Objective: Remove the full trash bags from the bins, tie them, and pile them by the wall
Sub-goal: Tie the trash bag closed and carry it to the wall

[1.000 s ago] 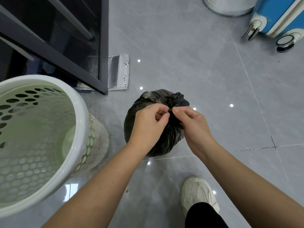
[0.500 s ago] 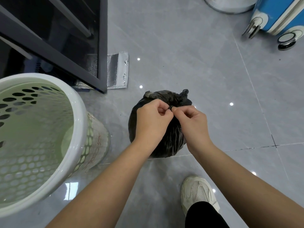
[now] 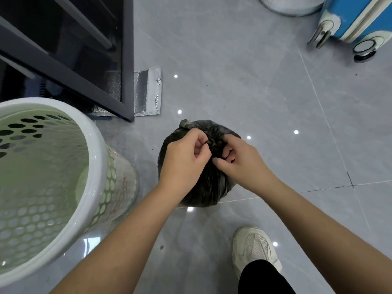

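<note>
A full black trash bag sits on the grey tiled floor in the middle of the view. My left hand pinches the gathered plastic at the bag's top from the left. My right hand grips the same bunched top from the right, fingers curled into it. The two hands almost touch over the bag's neck, which they partly hide. The white and green perforated bin stands at the left with no bag in it.
A dark cabinet frame rises at the upper left, with a silver foil pouch at its foot. A blue suitcase and a round metal base stand at the top right. My white shoe is near the bottom.
Both hands have shifted on the bag's top: the fingers moved from pinching the tips together to curling down into the bunched plastic. The bag itself stays in place.
</note>
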A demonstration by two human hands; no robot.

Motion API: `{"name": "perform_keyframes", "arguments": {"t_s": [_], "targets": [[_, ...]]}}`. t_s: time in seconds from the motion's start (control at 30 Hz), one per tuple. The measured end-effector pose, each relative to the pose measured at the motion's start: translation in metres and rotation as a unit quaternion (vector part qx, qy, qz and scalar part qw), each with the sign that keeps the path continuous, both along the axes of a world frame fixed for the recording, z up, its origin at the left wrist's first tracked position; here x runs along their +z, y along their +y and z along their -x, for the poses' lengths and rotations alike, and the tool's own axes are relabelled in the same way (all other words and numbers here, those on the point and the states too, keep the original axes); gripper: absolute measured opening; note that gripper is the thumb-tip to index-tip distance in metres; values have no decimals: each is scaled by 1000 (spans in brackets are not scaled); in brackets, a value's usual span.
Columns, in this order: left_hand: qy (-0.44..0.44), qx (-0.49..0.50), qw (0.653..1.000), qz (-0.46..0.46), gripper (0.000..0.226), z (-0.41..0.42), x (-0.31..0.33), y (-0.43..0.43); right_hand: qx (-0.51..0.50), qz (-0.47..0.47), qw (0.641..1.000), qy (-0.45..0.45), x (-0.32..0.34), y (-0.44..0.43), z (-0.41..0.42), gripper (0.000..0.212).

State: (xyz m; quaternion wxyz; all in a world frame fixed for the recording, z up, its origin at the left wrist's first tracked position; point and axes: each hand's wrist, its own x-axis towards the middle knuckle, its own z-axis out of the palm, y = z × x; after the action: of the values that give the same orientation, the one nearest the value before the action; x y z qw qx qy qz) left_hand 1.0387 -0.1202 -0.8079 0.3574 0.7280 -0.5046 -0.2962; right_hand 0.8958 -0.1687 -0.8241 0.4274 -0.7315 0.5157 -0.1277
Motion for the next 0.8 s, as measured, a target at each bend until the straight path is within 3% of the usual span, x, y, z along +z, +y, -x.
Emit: {"name": "perform_keyframes", "arguments": {"t_s": [0.1,0.27,0.33,0.4,0.47,0.53,0.6,0.67,0.8], "targets": [[36,0,999,-4,5,-4,-1,2,21,54,998,30,-10,0,-2,17],[49,-21,998,-34,3,-9,-7,8,36,51,996,66,-21,4,3,27],[26,-38,997,-58,4,-14,-10,9,38,103,990,85,-26,4,4,16],[-39,-67,994,-72,5,-22,-14,13,45,168,980,95,-32,1,5,16],[-170,-104,977,-76,18,-29,-20,20,53,201,974,91,-38,-3,6,11],[-272,-129,947,-110,40,-33,-29,23,56,201,974,87,-40,-7,7,10],[-304,-132,931,-157,49,-33,-42,23,63,186,977,77,-43,-8,8,10],[-306,-127,930,-160,41,-26,-53,22,72,161,982,61,-47,-6,10,11],[-299,-106,945,-82,8,-22,-64,20,73,92,992,40,-54,-8,24,12]]}}
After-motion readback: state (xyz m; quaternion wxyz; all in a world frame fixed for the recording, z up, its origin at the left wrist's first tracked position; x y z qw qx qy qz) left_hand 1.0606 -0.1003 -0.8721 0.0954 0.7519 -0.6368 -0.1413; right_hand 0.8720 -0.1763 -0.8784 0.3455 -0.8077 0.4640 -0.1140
